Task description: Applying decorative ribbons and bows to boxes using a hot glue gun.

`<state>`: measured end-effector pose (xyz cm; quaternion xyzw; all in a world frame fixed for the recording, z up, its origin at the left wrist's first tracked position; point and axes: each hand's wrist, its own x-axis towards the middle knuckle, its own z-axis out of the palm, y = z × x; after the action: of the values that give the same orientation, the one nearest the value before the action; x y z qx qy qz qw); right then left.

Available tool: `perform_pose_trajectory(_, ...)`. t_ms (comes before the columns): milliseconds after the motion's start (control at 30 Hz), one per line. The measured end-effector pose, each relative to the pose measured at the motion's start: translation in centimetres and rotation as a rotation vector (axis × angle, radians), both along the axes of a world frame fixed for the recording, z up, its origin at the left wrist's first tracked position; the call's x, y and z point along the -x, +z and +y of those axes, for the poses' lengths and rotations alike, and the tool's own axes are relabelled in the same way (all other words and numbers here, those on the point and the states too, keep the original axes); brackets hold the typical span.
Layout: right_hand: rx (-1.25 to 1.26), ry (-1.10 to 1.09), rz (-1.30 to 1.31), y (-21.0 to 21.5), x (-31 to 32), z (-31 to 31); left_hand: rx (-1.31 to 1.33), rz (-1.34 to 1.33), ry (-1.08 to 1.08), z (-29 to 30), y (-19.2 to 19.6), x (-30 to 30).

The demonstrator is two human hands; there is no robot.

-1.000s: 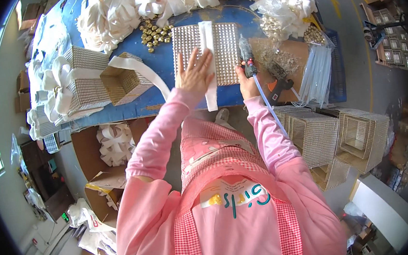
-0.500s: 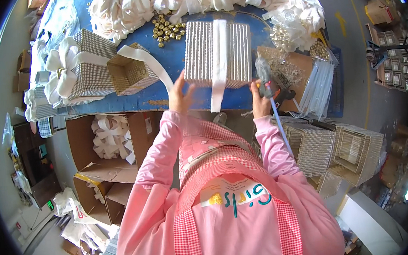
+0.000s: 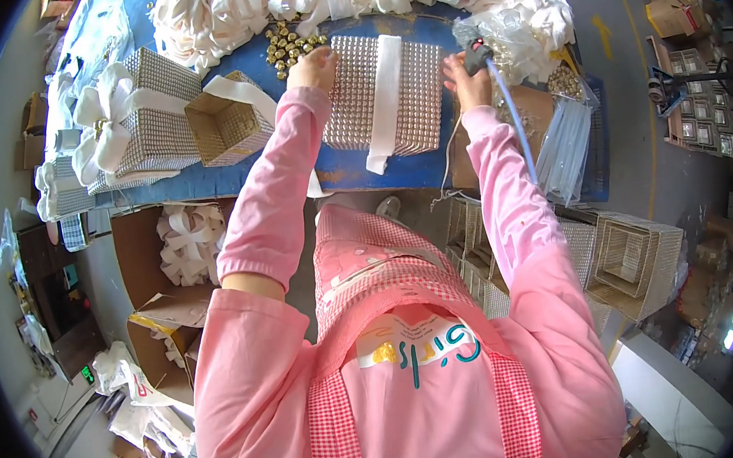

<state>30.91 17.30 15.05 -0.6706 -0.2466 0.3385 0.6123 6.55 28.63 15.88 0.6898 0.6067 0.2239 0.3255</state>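
1. There is one view, from the head, looking down at a blue table (image 3: 206, 184).
2. A silver box covered in rows of shiny studs (image 3: 355, 99) lies on the table between the two hands.
3. A flat white ribbon strip (image 3: 383, 97) already runs down the middle of the box, and its end hangs over the near edge.
4. I think the ribbon step is mostly done. No bow sits on this box yet, so I think that part is left.
5. The left hand (image 3: 314, 66) rests on the far left corner of the box. Its fingers are bent and point at a little heap of small gold bells (image 3: 289, 42) just past them. I cannot tell if it pinches a bell.
6. The right hand (image 3: 465, 81) is closed around a dark glue gun with a long blue cord (image 3: 480, 49). The cord runs back along the pink sleeve.
7. Left of the left hand sits a small open gold box with a white ribbon band (image 3: 226, 123).
8. Further left stands a finished silver box with a big white bow (image 3: 127, 128).
9. Beyond both hands is a big pile of white ribbon bows (image 3: 277, 1).
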Motion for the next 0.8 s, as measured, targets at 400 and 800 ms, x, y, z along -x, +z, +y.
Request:
perform_pose_trajectory(400,0.117,0.009,0.182,5.4,1.6,-10.8,0.211,-0.679,0.221,-18.8,-7.9,0.8)
perform_pose_trajectory(800,0.202,0.165,0.109,6.0,1.3,-16.2,0.764,-1.092,0.117,-21.0,1.5,2.2)
